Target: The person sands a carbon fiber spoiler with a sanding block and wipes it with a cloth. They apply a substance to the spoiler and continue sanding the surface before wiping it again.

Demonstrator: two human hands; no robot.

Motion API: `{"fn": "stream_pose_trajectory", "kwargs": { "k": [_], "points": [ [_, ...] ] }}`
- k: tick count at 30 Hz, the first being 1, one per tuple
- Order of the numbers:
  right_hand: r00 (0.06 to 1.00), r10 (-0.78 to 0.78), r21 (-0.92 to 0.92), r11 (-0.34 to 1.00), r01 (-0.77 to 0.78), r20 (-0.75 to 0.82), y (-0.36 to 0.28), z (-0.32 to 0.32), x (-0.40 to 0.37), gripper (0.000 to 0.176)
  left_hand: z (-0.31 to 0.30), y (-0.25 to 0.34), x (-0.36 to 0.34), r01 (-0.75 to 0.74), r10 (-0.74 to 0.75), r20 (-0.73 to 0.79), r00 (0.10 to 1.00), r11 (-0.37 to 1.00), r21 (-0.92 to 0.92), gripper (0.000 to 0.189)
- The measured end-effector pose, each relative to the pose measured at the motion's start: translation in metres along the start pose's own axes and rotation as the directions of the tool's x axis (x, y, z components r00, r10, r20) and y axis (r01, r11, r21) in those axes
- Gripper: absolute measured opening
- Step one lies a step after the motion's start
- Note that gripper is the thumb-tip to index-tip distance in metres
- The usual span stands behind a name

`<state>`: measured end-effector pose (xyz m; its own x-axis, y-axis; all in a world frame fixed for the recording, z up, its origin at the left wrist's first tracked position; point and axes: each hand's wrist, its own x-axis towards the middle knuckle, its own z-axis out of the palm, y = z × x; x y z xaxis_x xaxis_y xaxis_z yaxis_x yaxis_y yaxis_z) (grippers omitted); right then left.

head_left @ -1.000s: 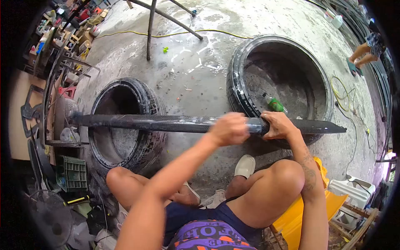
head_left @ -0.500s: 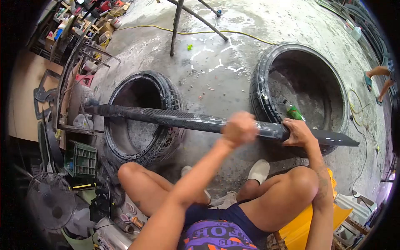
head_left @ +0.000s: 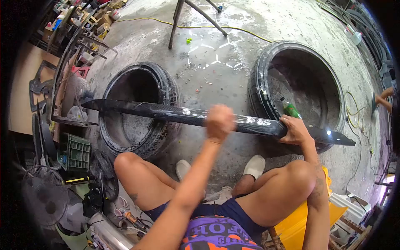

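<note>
A long, glossy black carbon-fibre strip [head_left: 175, 115] with a woven pattern and tapered ends lies across two upright-opening tyres, the left tyre [head_left: 168, 137] and the larger right tyre [head_left: 255, 89]. Curled over the strip's middle is my left hand [head_left: 221, 123], closed and somewhat blurred; whatever may be under its fingers is hidden. Further right, my right hand [head_left: 293, 130] grips the strip near the right tyre, thumb on the near side. White wet streaks show on the strip's surface. Beside my right hand, a green bottle [head_left: 291, 110] leans inside the right tyre.
At left stand a green crate [head_left: 78, 152], a fan [head_left: 45, 196] and a metal frame [head_left: 62, 87]. Wooden stand legs [head_left: 177, 25] and a yellow hose [head_left: 241, 28] are ahead on the wet concrete. A yellow panel [head_left: 291, 225] lies at lower right. Another person's arm [head_left: 385, 96] shows far right.
My left hand has moved left along the strip. My right hand stays on its right part. The strip has tilted slightly, showing different reflections. The other person at right has shifted.
</note>
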<state>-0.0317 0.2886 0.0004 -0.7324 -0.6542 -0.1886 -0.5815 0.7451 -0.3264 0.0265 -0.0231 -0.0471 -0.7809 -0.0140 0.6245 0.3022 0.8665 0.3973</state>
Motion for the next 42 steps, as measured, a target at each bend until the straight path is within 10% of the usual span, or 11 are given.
{"fn": "stream_pose_trajectory", "kwargs": {
  "k": [3,8,11,17,20,25,33,39,42],
  "points": [
    [0.996,-0.046,0.036,0.998,0.049,-0.077,0.001,0.003,-0.001,0.063,-0.038,-0.053,-0.001,0.25,-0.201,-0.226,0.953,0.945,0.212,0.018],
    [1.0,-0.027,0.034,0.999,0.027,-0.017,0.011,0.011,-0.001,0.063,0.05,0.094,0.006,0.131,-0.131,0.011,0.991,0.989,-0.067,0.01],
    [0.942,-0.185,0.075,0.974,0.214,-0.281,0.026,0.028,-0.002,0.059,0.081,0.159,0.01,-0.055,0.061,0.041,0.997,0.989,-0.137,0.008],
    [0.993,-0.052,0.062,0.996,0.059,-0.106,0.007,0.006,0.0,0.06,-0.018,-0.038,0.005,0.26,-0.226,-0.156,0.962,0.933,0.249,0.012],
    [0.996,-0.046,0.063,0.997,0.051,-0.08,0.004,0.001,-0.001,0.067,-0.007,-0.028,-0.002,0.416,-0.382,-0.205,0.901,0.895,0.162,0.016],
    [0.994,-0.024,0.024,0.999,0.027,-0.111,0.011,0.014,-0.004,0.074,0.036,0.102,0.003,-0.009,0.009,0.002,1.0,0.997,-0.074,0.014],
    [0.996,0.009,-0.085,0.996,-0.017,-0.094,0.001,0.019,-0.006,0.073,-0.068,-0.135,-0.026,0.412,-0.262,-0.407,0.875,0.844,0.344,0.022],
    [0.985,-0.034,-0.084,0.996,0.02,-0.167,0.003,0.027,-0.011,0.07,0.035,0.057,-0.01,0.132,-0.136,-0.046,0.99,0.988,-0.079,0.016],
    [0.993,0.043,-0.109,0.993,-0.055,-0.107,-0.004,0.023,-0.012,0.07,0.027,0.055,-0.004,0.015,-0.012,0.025,1.0,0.989,-0.15,0.016]
  ]
}}
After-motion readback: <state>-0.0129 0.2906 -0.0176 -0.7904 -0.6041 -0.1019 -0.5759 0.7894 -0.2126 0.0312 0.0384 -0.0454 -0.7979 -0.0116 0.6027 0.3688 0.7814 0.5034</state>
